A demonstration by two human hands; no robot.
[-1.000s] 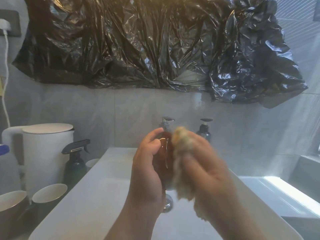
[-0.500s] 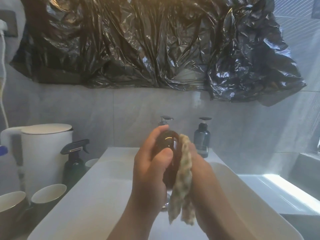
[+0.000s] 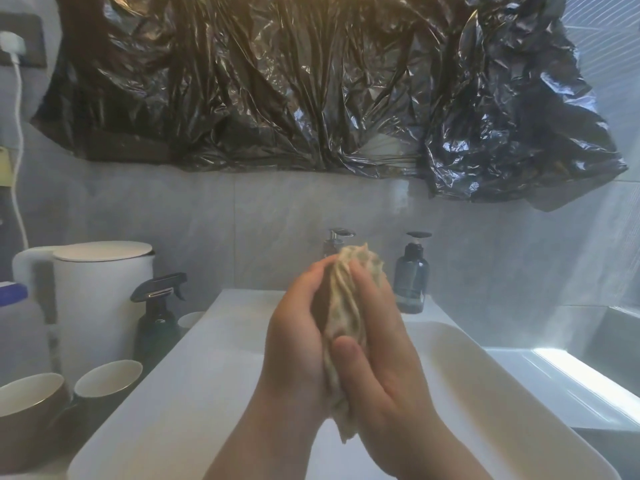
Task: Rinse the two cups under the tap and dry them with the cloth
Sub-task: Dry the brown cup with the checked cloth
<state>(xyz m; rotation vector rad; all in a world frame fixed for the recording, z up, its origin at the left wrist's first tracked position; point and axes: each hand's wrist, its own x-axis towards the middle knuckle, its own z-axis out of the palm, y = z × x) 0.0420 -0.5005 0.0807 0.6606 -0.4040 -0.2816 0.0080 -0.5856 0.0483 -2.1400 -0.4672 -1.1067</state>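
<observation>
Dark brown cup (image 3: 317,308), mostly hidden in a crumpled beige cloth (image 3: 346,303), is held above a white basin (image 3: 207,375). The left hand (image 3: 294,351) curls round the cup; the right hand (image 3: 384,355) clamps the cloth against it.

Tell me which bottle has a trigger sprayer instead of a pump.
The dark spray bottle left of the sink, beside the white kettle; the other two carry pumps.

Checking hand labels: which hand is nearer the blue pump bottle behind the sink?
Right. The right hand, holding the cloth, is left of the pump bottle; the left hand is farther left, past the cloth.
</observation>
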